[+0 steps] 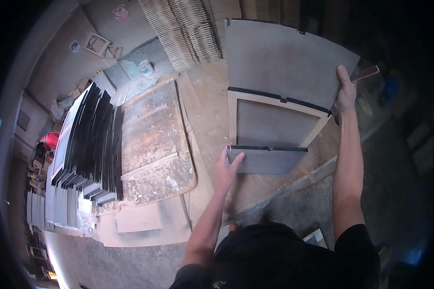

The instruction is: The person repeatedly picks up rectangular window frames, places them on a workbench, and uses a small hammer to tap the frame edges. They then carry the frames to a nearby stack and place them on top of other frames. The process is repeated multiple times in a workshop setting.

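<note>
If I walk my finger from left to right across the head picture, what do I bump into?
Stack of dark-edged panels → worn, paint-spotted board → left hand → small grey panel → right hand → reddish-brown strip → blue thing, too dim to name.

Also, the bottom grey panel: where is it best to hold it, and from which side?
Probably the left edge of the bottom panel, near its upper corner, coming from the left. The panel is flat with a narrow black top edge, so thumb on the face and fingers behind should suit; the left hand is placed there.
</note>
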Tool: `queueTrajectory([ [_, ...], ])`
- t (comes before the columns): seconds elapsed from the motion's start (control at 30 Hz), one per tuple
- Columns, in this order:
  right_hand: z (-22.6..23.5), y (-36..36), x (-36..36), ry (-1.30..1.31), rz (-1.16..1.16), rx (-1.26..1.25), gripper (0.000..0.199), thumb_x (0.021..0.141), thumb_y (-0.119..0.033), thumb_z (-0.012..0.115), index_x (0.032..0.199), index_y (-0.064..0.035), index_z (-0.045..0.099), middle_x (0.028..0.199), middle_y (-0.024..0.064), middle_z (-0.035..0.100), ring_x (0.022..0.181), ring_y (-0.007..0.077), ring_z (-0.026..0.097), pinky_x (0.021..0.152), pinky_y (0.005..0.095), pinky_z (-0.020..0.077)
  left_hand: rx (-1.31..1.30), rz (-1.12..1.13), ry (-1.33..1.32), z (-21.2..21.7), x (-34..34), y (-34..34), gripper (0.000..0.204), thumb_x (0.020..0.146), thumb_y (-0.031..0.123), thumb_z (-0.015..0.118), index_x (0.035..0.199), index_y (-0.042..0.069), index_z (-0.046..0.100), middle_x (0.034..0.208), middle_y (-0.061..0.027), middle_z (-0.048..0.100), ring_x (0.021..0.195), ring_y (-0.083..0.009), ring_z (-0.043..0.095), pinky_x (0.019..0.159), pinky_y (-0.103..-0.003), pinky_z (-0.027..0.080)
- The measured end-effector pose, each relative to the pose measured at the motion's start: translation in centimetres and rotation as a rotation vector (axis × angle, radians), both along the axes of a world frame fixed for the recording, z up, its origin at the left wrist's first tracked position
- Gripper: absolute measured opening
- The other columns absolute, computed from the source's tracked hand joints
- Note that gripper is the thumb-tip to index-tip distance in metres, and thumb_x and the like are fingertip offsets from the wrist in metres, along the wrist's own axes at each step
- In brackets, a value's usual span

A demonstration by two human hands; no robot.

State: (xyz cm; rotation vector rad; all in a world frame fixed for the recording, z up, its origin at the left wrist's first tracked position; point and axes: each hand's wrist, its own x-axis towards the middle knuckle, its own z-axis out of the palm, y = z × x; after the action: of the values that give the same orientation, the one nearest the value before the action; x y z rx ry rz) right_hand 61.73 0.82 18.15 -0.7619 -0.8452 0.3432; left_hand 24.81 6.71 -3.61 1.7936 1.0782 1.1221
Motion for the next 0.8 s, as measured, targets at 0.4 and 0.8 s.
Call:
queueTrajectory([
  [0.4, 1.3, 0.4, -3.6, -0.112, -0.244, -0.061, 0.047, 0.087, -0.027, 0.081, 0.12, 0.001, 0.065, 0.112, 0.0076, 0.068, 0.097, 0.0157, 0.065, 0.085, 0.0315, 0.0541, 0.032, 0.116, 0.141, -2.5, 0.3, 0.6, 0.078, 0.085, 0.035, 0.08, 0.142, -0.007, 0.045, 0.14, -0.0276, 0.053, 0.129, -0.0393, 0.052, 0.107, -0.045, 0.042],
  [0.8, 2.2, 0.1, -9.4, -0.198, -0.209, -0.108, 0.02, 0.088, -0.017, 0.08, 0.098, -0.0003, 0.075, 0.091, 0.0016, 0.072, 0.077, 0.0091, 0.064, 0.069, 0.0256, 0.0522, 0.129, -0.104, 0.243, 2.9, 6.3, -8.4, 0.107, 0.077, 0.04, 0.086, 0.152, -0.006, 0.026, 0.158, -0.0358, 0.02, 0.147, -0.0484, 0.025, 0.119, -0.05, 0.025],
])
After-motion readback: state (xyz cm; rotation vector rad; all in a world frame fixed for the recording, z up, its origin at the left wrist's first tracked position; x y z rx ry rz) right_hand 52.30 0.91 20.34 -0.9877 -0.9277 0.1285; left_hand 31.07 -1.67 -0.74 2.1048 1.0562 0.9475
